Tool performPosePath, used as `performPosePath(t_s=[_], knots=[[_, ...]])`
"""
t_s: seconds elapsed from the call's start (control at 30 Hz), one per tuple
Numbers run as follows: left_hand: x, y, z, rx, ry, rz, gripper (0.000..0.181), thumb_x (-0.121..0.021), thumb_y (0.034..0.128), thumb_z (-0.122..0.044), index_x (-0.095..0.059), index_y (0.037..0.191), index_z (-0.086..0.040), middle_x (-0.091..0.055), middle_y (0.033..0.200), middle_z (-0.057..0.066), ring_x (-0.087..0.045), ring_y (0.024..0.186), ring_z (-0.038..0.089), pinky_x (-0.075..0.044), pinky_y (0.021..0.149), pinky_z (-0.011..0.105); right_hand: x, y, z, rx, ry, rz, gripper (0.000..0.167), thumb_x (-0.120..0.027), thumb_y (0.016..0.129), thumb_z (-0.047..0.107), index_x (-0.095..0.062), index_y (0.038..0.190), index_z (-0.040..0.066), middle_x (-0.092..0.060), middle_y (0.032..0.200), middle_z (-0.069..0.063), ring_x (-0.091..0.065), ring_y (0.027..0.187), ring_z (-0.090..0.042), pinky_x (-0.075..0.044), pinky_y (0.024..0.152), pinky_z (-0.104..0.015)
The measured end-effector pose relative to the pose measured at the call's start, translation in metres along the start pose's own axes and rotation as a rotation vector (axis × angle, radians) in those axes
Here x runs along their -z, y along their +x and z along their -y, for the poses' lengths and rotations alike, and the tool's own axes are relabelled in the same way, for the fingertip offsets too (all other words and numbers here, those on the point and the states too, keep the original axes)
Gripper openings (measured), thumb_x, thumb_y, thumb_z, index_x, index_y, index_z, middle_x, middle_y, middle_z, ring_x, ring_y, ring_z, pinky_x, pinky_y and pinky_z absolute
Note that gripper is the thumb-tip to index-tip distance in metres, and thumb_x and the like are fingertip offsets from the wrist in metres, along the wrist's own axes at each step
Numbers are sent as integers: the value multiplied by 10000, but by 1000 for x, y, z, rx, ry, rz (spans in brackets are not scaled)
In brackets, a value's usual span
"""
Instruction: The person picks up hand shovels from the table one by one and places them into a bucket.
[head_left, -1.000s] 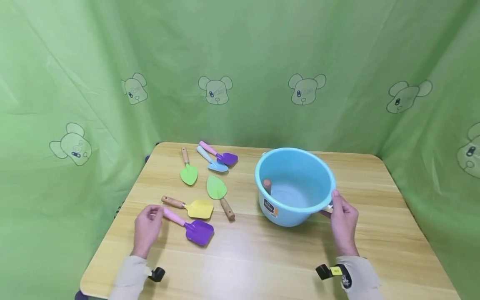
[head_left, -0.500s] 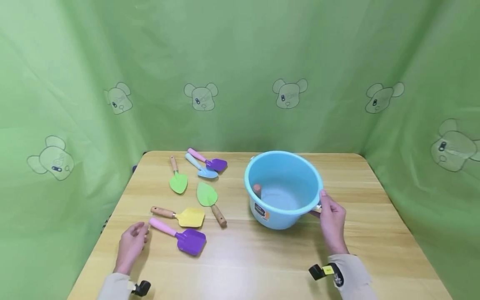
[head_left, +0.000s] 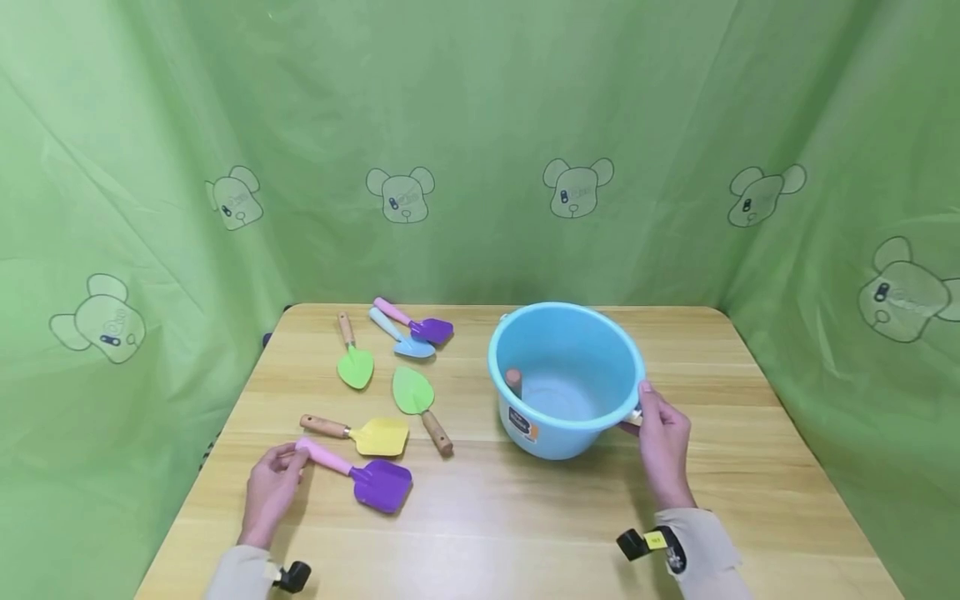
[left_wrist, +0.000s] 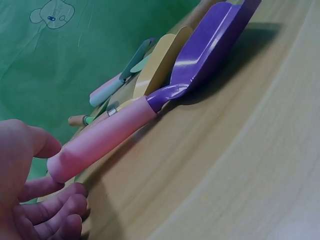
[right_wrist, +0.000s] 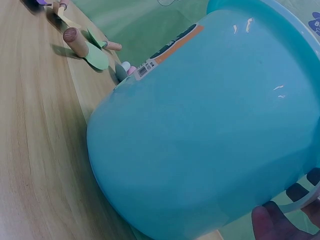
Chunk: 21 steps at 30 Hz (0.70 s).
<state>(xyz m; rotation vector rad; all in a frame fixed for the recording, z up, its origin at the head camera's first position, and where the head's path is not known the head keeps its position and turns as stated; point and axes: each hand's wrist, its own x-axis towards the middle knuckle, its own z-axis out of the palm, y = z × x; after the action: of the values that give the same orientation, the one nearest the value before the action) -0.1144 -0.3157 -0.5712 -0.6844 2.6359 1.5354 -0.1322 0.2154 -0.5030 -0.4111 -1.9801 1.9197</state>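
My left hand point(head_left: 272, 490) pinches the end of the pink handle of a purple garden trowel point(head_left: 383, 485), thumb above and index finger below in the left wrist view. The trowel's broad blade lies on the table, pointing right. My right hand point(head_left: 664, 446) grips the light blue bucket point(head_left: 555, 435) at its right rim, by the handle joint. Some right fingers are hidden behind the bucket. Inside the bucket a brown wooden handle end point(head_left: 513, 382) shows. Just behind the purple trowel lies a yellow trowel point(head_left: 381, 437) with a wooden handle.
Farther back lie two green trowels, one leaf-shaped point(head_left: 412, 390) and one rounder point(head_left: 356, 367). A light blue trowel point(head_left: 414, 347) touches or underlies another purple trowel point(head_left: 432, 330) near the table's back edge. A green curtain point(head_left: 480, 242) surrounds the wooden table point(head_left: 510, 533).
The head view shifted, moving the scene left. My left hand stood slightly apart from the pink handle half a second ago and is now back on its end. The right hand kept its grip on the bucket.
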Motion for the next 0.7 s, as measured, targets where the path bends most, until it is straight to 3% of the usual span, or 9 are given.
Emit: performPosePath(t_s=[0.23,0.43,0.57,0.7], knots=[[0,-3,1,39,-127,-30,569,-667,1014,-371,-509,1414,2,-729,1173,190,-666,771,46,-582,649,194,-1,0,1,3,10,-16,517,-564,1057,435,-686,1268,-21,-705,1349,9,-659,1170,-75,-666,784,-242],[0,-4,4,34,-295,-17,577,-692,1003,-341,-477,1392,27,-789,988,-16,-709,787,10,-634,752,175,-2,0,2,13,12,-25,530,-564,1057,436,-684,1255,-41,-689,1388,-28,-663,1193,-99,-667,776,-243],[-2,-5,5,63,-420,-6,554,-678,1015,-249,-424,1431,15,-736,864,-188,-712,827,3,-646,824,188,-3,0,2,11,24,-31,533,-571,1054,433,-690,1240,-53,-722,1311,-8,-674,1166,-112,-670,776,-254],[-3,-5,6,68,-491,20,622,-663,1022,-208,-363,1525,0,-704,854,-210,-709,842,-3,-642,855,188,-3,0,2,12,12,-33,546,-566,1055,441,-688,1240,-58,-726,1291,-2,-675,1164,-115,-669,780,-247]])
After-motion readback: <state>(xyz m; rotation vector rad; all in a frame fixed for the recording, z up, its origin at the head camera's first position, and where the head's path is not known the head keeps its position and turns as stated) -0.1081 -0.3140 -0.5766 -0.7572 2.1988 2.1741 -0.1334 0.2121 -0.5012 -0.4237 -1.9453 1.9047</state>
